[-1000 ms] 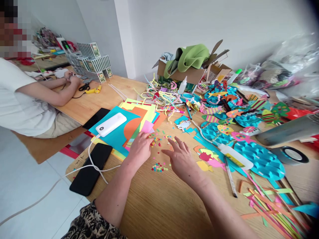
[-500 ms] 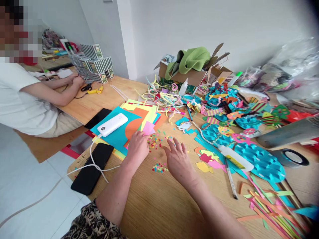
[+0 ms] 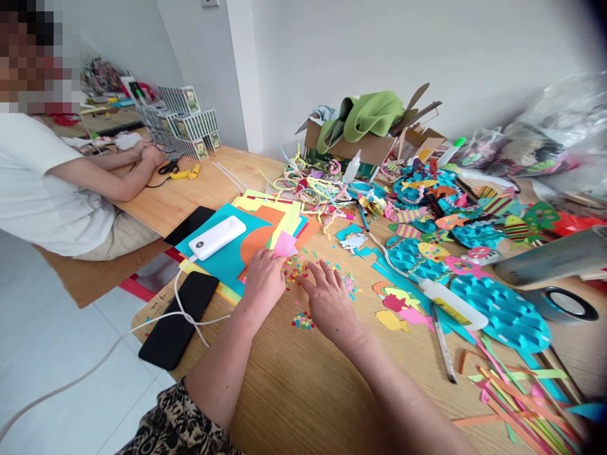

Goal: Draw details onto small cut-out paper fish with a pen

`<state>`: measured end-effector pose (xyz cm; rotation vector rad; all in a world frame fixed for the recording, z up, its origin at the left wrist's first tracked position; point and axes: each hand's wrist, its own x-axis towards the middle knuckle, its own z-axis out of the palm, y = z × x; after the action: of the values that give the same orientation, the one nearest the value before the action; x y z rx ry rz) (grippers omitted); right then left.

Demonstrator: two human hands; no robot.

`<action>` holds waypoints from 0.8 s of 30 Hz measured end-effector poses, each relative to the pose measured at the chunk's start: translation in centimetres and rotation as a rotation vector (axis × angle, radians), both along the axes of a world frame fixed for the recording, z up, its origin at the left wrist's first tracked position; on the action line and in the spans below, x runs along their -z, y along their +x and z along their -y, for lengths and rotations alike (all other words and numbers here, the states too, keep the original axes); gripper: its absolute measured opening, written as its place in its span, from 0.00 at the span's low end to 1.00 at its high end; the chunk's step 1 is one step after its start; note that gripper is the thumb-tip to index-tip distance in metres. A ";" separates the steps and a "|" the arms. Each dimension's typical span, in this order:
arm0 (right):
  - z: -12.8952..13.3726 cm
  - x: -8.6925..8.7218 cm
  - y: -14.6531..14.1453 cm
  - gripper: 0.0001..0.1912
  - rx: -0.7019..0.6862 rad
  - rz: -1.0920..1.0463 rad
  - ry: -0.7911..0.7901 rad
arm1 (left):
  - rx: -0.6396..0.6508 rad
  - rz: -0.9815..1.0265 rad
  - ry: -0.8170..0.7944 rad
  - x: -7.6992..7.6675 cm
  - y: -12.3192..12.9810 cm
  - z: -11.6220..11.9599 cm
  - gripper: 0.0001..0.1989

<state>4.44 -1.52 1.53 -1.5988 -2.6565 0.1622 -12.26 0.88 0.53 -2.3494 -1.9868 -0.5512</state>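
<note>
1. The left hand (image 3: 264,278) is by the thin pink paper square (image 3: 286,244). Its fingers are bent and close together, but I cannot tell if they pinch anything.
2. The right hand (image 3: 331,298) is low over the wooden surface (image 3: 294,385). Its fingers are spread a little apart, and the tips are at the tiny bright paper bits (image 3: 294,272).
3. Those bits lie loose between the two hands, and more lie just past the right fingers.
4. A small heap of round, many-coloured paper dots (image 3: 302,321) sits nearer the person, just beside the right hand.
5. The pink square lies at the edge of a messy stack of coloured paper sheets (image 3: 231,270). A white, rounded power bank (image 3: 217,237) rests on top.
6. To the right are a flat yellow paper fish (image 3: 391,320) and a white plastic glue bottle (image 3: 458,306).
</note>
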 end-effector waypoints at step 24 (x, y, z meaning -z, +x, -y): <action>-0.7 0.5 1.5 0.20 -0.041 -0.142 0.056 | 0.237 -0.003 -0.144 -0.3 1.1 0.8 0.16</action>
<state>5.90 -0.85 1.02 -1.4602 -2.5638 0.1926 -11.16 0.11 0.86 -2.6907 -1.8160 -0.4231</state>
